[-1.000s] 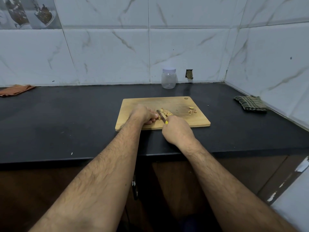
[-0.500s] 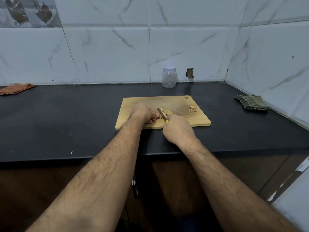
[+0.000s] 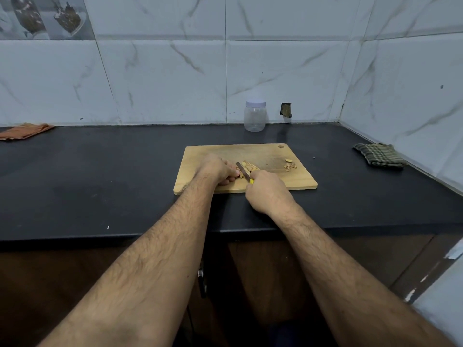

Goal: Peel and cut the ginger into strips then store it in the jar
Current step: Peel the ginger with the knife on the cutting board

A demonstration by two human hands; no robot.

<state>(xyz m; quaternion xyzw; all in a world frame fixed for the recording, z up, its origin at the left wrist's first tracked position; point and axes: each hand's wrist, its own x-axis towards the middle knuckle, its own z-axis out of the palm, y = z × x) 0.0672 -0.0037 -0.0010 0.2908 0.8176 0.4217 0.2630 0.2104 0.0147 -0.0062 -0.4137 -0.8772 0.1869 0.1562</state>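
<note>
The ginger (image 3: 246, 168) is lying on the cutting board (image 3: 265, 156), near its front edge, already partly in pale pieces. The left hand (image 3: 218, 169) is pressing on it with curled fingers, and the right hand (image 3: 266, 190) is gripping the yellow handle of the knife (image 3: 242, 169), whose blade is resting across the pieces. The cutting step seems to be going on. The next move is probably asking for a careful slice close beside the left fingers. The jar (image 3: 254, 116) is standing closed on the tabletop (image 3: 100, 171) behind the board, well apart.
</note>
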